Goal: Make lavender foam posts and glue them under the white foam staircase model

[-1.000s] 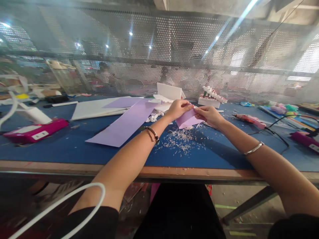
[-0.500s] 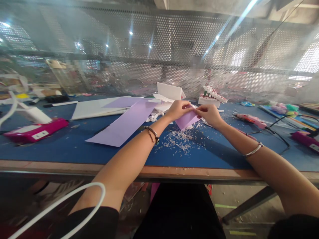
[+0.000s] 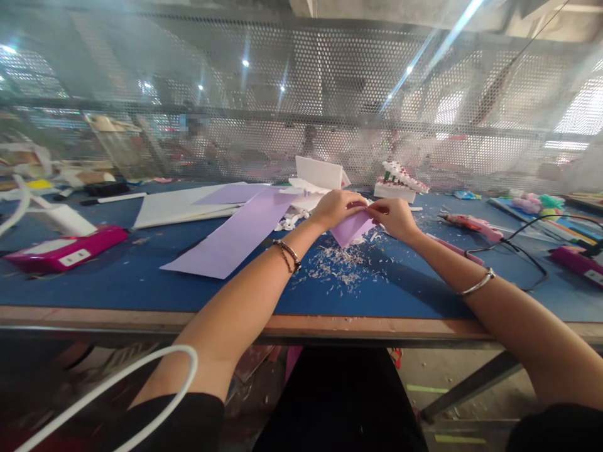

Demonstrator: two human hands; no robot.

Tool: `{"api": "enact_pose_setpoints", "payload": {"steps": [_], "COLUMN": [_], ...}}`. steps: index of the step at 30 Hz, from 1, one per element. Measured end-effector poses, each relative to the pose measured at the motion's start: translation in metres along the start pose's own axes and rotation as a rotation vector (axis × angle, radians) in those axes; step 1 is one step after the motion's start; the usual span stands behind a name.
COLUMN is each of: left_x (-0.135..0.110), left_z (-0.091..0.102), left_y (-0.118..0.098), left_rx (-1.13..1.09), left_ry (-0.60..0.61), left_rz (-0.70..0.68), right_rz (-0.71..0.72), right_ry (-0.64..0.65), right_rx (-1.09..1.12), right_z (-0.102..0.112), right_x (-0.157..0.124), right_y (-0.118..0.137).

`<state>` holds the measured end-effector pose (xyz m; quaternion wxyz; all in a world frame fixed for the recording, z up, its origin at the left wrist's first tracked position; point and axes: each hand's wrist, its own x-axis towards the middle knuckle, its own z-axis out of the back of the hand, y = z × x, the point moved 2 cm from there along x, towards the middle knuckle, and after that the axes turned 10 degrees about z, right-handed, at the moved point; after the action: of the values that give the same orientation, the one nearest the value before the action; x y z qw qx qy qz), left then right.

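A small piece of purple paper is held between both hands above the blue tabletop. My left hand is closed on its upper left side, fingers bent over the top. Thumb and fingertips of my right hand pinch its upper right edge, close to the left fingertips. Part of the paper is hidden behind the fingers. Under it lies a scatter of pale shavings. Long purple paper strips spread out to the left of my left hand.
White boards lie left of centre, and a white block stands behind the hands. A white and red model sits at the back. On the right are a glue gun with a black cord and colourful pompoms. A magenta power strip is at left.
The fingertips have shifted slightly on the purple paper, and its top edge sits a little differently between them. Both hands stay in nearly the same place.
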<state>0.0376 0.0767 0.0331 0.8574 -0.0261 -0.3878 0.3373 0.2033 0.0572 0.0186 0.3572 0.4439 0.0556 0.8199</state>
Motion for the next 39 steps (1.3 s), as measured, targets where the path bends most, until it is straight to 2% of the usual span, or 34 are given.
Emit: {"api": "enact_pose_setpoints", "payload": {"steps": [3, 10, 16, 32, 39], "left_x": [0.000, 0.000, 0.000, -0.001, 0.000], "left_z": [0.002, 0.002, 0.000, 0.003, 0.002], "left_y": [0.002, 0.008, 0.012, 0.017, 0.020], "left_rx": [-0.014, -0.312, -0.387, -0.395, -0.375], "left_ry": [0.033, 0.105, 0.175, 0.197, 0.208], "left_rz": [0.019, 0.162, 0.213, 0.262, 0.268], "right_rz": [-0.008, -0.084, -0.181, -0.010, -0.062], "right_ry": [0.041, 0.133, 0.247, 0.227, 0.284], "right_rx": [0.035, 0.238, 0.453, 0.138, 0.279], "right_z": [0.001, 0.007, 0.005, 0.005, 0.002], "right_x": [0.001, 0.004, 0.005, 0.002, 0.002], "right_y": [-0.001, 0.000, -0.010, 0.003, 0.001]}}
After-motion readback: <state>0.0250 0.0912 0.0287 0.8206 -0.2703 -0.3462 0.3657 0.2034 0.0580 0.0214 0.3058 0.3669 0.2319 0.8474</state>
